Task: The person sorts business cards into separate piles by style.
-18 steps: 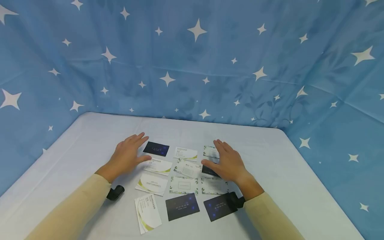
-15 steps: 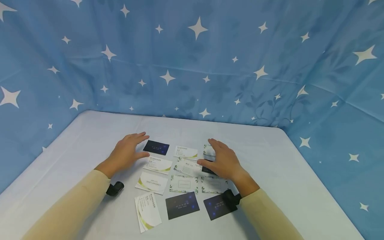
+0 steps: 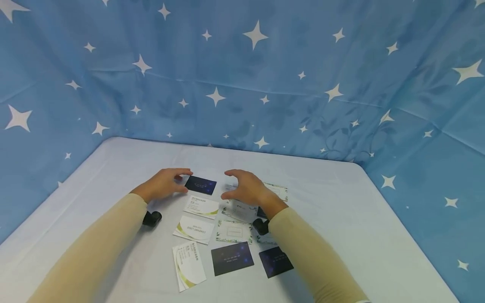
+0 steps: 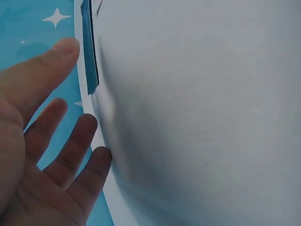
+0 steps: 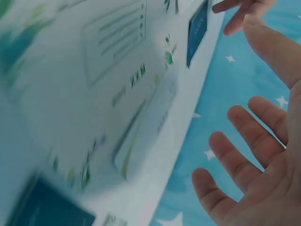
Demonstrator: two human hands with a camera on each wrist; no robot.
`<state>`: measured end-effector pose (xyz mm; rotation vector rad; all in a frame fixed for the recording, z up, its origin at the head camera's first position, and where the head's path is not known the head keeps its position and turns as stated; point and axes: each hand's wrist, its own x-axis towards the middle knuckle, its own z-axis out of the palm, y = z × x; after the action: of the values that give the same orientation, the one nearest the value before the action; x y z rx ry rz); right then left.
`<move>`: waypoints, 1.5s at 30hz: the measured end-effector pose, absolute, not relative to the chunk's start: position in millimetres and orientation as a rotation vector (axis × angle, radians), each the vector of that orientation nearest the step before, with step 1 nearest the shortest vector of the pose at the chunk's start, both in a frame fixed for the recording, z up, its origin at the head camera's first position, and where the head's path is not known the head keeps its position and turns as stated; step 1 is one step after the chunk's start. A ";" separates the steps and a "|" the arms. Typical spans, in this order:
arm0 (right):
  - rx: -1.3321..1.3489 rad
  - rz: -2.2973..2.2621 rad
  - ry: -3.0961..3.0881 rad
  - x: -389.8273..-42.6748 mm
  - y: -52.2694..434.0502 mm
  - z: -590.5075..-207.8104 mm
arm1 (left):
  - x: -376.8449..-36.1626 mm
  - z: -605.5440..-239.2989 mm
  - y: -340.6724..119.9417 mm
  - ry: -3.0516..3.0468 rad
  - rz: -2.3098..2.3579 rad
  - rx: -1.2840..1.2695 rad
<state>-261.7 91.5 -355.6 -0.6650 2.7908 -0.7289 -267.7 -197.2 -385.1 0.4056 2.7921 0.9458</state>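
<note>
My left hand [image 3: 164, 183] is beside the left edge of a dark blue business card [image 3: 201, 185] at the back of the layout. In the left wrist view its thumb [image 4: 68, 49] and fingers are spread, with a gap to the stacked dark cards [image 4: 89, 52]. My right hand [image 3: 244, 187] hovers over the back middle, thumb and fingers apart with nothing between them. It partly hides a white card [image 5: 148, 122] and overlaps a leaf-bordered card [image 3: 240, 210]. In the right wrist view the left fingers show beyond the dark card [image 5: 197, 33].
White cards with green-yellow curves [image 3: 201, 206] [image 3: 194, 229] [image 3: 189, 265] lie down the left side. Leaf-bordered cards [image 3: 234, 232] [image 3: 278, 190] lie in the middle and right. Two dark cards [image 3: 232, 258] [image 3: 275, 261] are in front. All rest on a white-covered table [image 3: 360, 219] before a starry blue curtain [image 3: 227, 54].
My right hand has moved left, from the back right cards to the back middle, uncovering a leaf-bordered card. My left hand has shifted slightly toward the dark card, its fingers more bent.
</note>
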 end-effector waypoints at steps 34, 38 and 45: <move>-0.554 -0.603 2.761 -291.1 37.4 -385.0 | -289.5 -386.5 -198.4 2.633 0.978 0.293; -0.583 -0.615 2.756 -292.9 37.0 -386.4 | -288.7 -387.9 -199.9 2.631 0.984 0.324; -0.672 -0.704 2.749 -298.5 38.6 -380.7 | -292.1 -383.4 -204.9 2.678 0.959 0.339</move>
<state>-298.5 38.6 -380.7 -0.6721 2.7485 -0.7043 -292.1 -204.9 -383.4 0.3392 2.6783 0.9594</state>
